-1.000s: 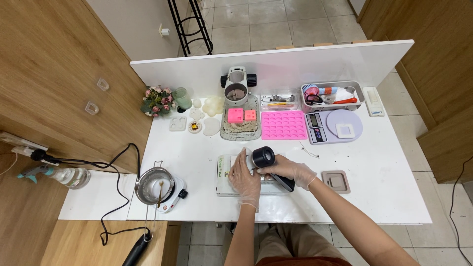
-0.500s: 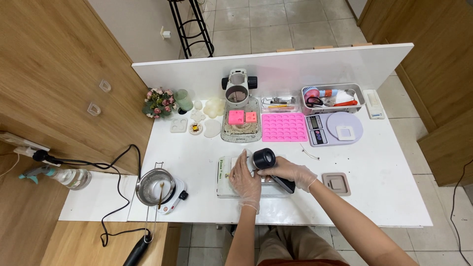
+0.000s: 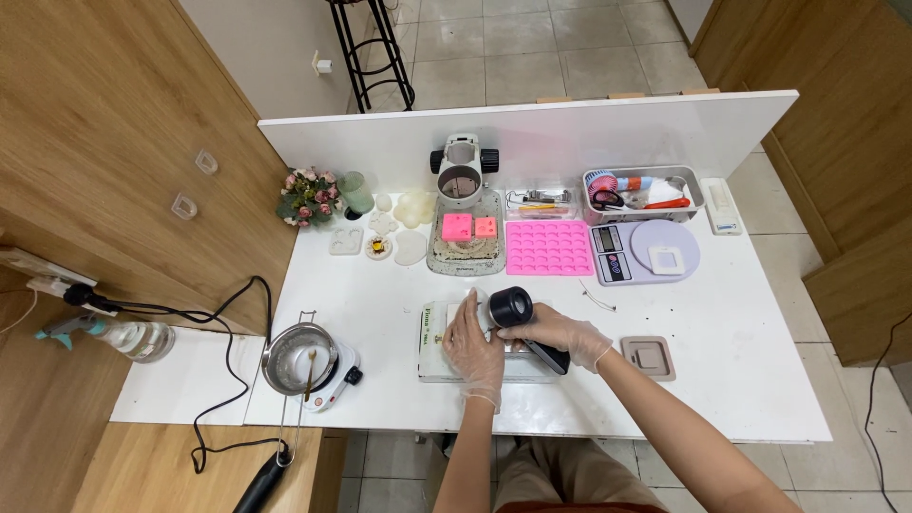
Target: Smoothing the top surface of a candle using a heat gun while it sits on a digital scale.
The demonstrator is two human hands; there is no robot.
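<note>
Black heat gun gripped tight in right hand, flat left hand pressing tray near table's front edge; next, steady aim

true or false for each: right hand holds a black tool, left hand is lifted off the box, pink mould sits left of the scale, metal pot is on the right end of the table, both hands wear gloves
1. The right hand holds a black tool. True.
2. The left hand is lifted off the box. False: it rests flat on the box.
3. The pink mould sits left of the scale. True.
4. The metal pot is on the right end of the table. False: it stands on a small burner at the left end.
5. Both hands wear gloves. True.
</note>
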